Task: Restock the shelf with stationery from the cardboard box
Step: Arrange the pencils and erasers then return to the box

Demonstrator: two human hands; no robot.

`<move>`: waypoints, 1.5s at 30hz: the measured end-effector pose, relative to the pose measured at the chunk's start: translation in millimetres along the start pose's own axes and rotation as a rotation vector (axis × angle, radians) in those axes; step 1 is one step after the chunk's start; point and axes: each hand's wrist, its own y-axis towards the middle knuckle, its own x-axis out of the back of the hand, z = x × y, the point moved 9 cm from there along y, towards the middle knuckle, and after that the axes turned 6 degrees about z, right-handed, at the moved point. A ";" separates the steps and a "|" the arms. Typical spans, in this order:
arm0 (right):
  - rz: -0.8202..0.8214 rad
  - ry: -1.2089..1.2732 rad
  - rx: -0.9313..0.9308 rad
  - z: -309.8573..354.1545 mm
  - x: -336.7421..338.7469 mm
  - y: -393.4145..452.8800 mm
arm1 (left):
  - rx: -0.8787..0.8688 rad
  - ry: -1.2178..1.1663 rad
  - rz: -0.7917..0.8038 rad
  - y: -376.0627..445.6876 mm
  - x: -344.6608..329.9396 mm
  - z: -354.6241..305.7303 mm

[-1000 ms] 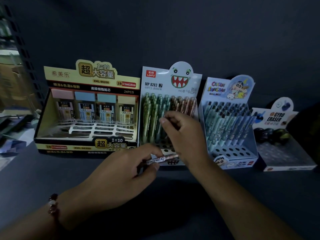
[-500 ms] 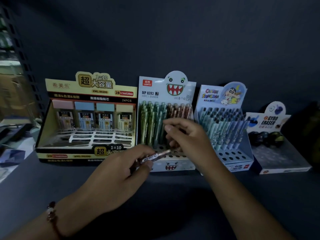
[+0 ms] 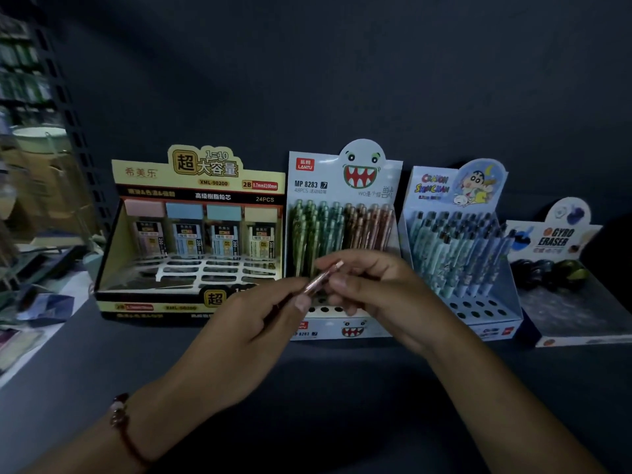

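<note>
Shelf, dark, holding 4 display boxes in a row, stock as it lies now:

1. Lead-refill display, far left: 4 refill cases stand in the back row; the white grid in front of them shows open slots. Judged well short of full.
2. Monster pencil display, centre: green pencils on its left side, rose-coloured ones on its right, packed in the rear rows; several round holes in the front row are unfilled. Judged mostly stocked.
3. Cartoon pencil display: rear rows filled, 2 front rows of holes open.
4. Gyro eraser display, far right: a few dark erasers at the back, bare tray in front.

Item in hand: 1 rose mechanical pencil, held tilted just in front of the monster pencil display, above its open holes. Left hand pinches the lower end between thumb and fingers; right hand has its fingers curled round the upper part.

Cardboard box: not in view.

Remaining, as judged: seat this pencil, then fill the open places across all 4 displays.
</note>
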 end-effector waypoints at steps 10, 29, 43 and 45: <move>-0.448 0.127 0.242 32.5 64.4 -20.8 | -0.085 0.384 0.098 -6.6 -20.0 -12.0; -0.717 -0.793 0.239 47.7 82.8 -31.6 | -0.088 0.593 0.309 -5.4 -49.5 2.4; -0.711 -0.991 0.225 54.6 65.6 -28.9 | -0.084 0.597 0.335 -4.9 -48.7 -3.6; -0.685 -1.029 0.185 53.5 61.4 -25.0 | -0.081 0.601 0.345 -4.9 -48.6 -2.3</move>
